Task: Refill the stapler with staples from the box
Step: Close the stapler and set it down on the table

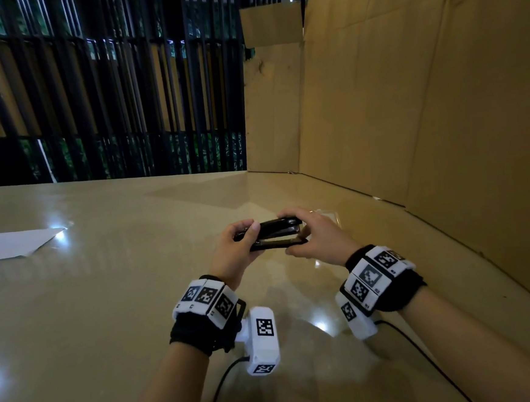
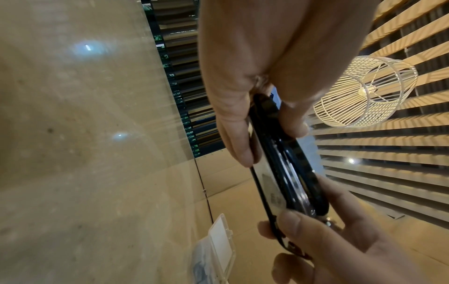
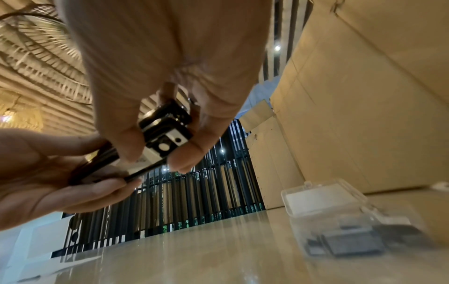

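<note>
A black stapler (image 1: 272,233) is held level above the table between both hands. My left hand (image 1: 234,250) grips its rear end, thumb on top and fingers under the base. My right hand (image 1: 314,235) pinches its front end, fingers over the top and thumb below. The left wrist view shows the stapler (image 2: 284,165) from its side, the right wrist view its metal front (image 3: 167,132). The clear plastic staple box (image 3: 340,217) lies open on the table at the right, with dark staple strips (image 3: 350,244) inside; in the head view my right hand mostly hides it.
A tall cardboard wall (image 1: 407,94) stands along the right side and back right of the glossy table (image 1: 107,308). A white paper sheet (image 1: 10,244) lies at the far left. Black vertical bars (image 1: 105,86) rise behind the table's far edge.
</note>
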`<state>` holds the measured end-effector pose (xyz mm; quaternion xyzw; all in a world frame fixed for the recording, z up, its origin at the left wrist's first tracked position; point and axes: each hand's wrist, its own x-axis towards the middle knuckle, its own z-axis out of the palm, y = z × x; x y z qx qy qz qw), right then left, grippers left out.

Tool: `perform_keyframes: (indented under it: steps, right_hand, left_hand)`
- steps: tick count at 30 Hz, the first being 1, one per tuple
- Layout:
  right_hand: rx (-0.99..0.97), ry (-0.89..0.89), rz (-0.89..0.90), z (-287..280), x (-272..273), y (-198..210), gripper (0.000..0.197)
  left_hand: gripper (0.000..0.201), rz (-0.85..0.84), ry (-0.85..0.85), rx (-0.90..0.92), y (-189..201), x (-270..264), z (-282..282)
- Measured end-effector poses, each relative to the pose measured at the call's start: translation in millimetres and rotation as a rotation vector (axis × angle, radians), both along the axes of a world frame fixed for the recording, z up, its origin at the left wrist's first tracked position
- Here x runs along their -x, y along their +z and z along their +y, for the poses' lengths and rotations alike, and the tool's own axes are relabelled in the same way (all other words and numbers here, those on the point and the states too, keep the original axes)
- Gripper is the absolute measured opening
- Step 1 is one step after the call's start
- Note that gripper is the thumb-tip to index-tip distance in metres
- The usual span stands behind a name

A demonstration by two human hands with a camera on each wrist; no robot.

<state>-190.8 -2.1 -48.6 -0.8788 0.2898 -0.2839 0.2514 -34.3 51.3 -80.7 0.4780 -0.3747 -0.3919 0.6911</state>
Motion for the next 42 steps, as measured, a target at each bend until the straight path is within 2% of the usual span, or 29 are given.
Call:
perform_keyframes:
  steps: [3,5,8,10,12,14,16,19,22,23,26,28,30,32,34,39,42]
  right_hand:
    - [-0.136,-0.014,-0.059,-6,1,-5,0.057]
    - [-0.182,-0.045,-0.092,-8,1,-8,0.059]
    - [-0.260,-0.167,-0.128,-8,-3,-11,0.060]
    - [-0.494,-0.196,-0.238,-7,-11,-8,0.048]
    - [-0.842,-0.107,-0.420,-5,-20,0,0.037]
    - [-1.137,-0.039,-0.588,-6,-25,5,0.039]
    - [-1.205,-0.026,-0.588,-11,-27,9,0.031]
    - [-1.187,-0.005,-0.481,-20,-27,14,0.024]
    - [-1.084,-0.061,-0.320,-35,-26,21,0.023]
    - [-0.966,-0.122,-0.269,-42,-27,24,0.024]
    - [-0.379,-0.302,0.000,-63,-29,32,0.052]
    - [-0.137,-0.259,0.227,-69,-34,35,0.059]
    - [-0.025,-0.166,0.431,-74,-43,31,0.059]
    - [0.021,-0.092,0.559,-76,-52,24,0.056]
    - [0.000,-0.026,0.600,-76,-57,15,0.051]
    - [-0.025,0.014,0.533,-83,-63,-7,0.054]
    - [0.003,0.031,0.560,-83,-66,-14,0.050]
  left_hand:
    - [0.033,-0.002,-0.068,-0.025,-1,-4,2]
    - [0.035,-0.062,-0.089,-0.018,1,-7,4]
    - [0.032,-0.273,0.080,0.063,7,-1,5]
    - [0.036,-0.365,0.154,0.170,8,7,6]
    - [0.040,-0.456,0.148,0.269,4,13,7]
    - [0.044,-0.563,0.119,0.329,1,16,8]
    - [0.046,-0.696,0.081,0.402,2,17,8]
    - [0.042,-0.893,0.004,0.452,6,14,8]
    - [0.037,-0.876,0.000,0.379,8,10,10]
    - [0.036,-0.844,0.012,0.351,9,9,11]
    - [0.028,-0.834,0.093,0.307,10,5,12]
    - [0.025,-0.855,0.150,0.296,9,1,10]
    - [0.025,-0.878,0.182,0.290,9,-1,10]
    - [0.023,-0.882,0.196,0.278,8,-4,9]
    - [0.022,-0.879,0.193,0.235,7,-6,9]
    - [0.018,-0.802,0.118,0.117,6,-11,8]
    - [0.018,-0.801,0.108,0.085,6,-13,8]
